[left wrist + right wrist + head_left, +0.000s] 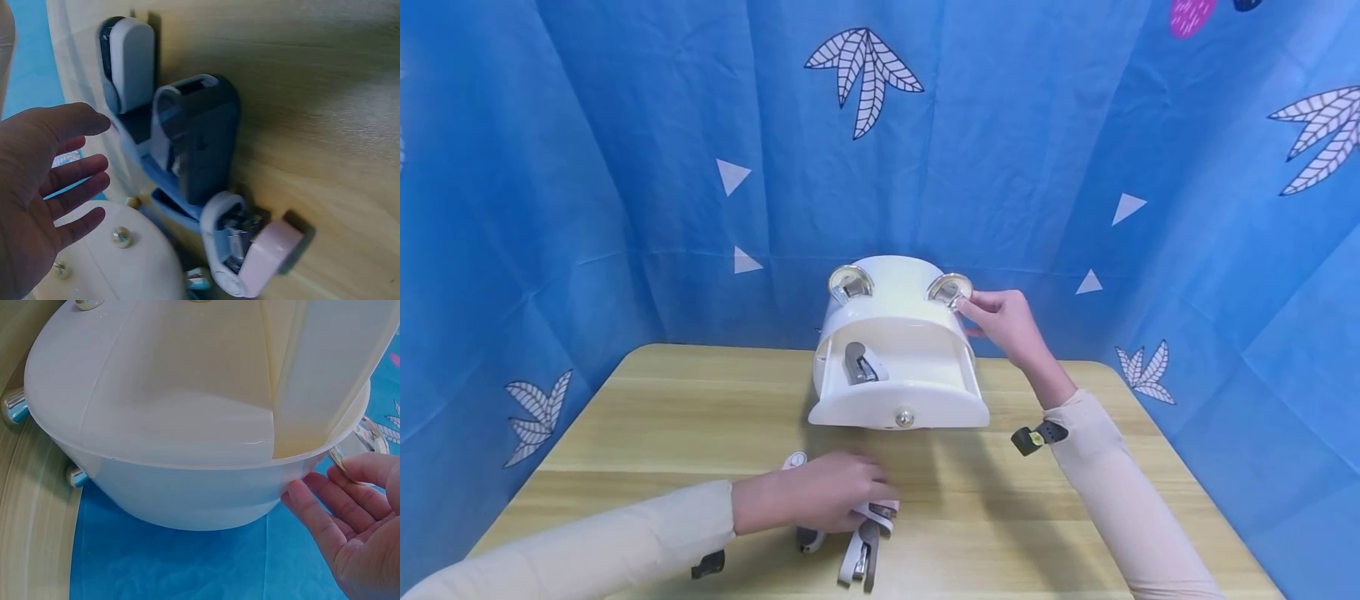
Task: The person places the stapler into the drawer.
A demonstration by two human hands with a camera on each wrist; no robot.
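A white rounded box with two gold-rimmed round ears stands at the back of the wooden table. Its drawer is pulled out, and a grey stapler lies inside. My right hand touches the box's right ear; in the right wrist view its relaxed fingers rest against the box's rim. My left hand lies flat over a cluster of staplers near the front edge. Its fingers are spread beside a dark grey stapler, a white-and-grey stapler and a pink-and-white stapler.
A small white round-ended object lies just behind my left hand. Blue patterned cloth walls in the table at the back and both sides. Bare wood shows to the left and right of the box.
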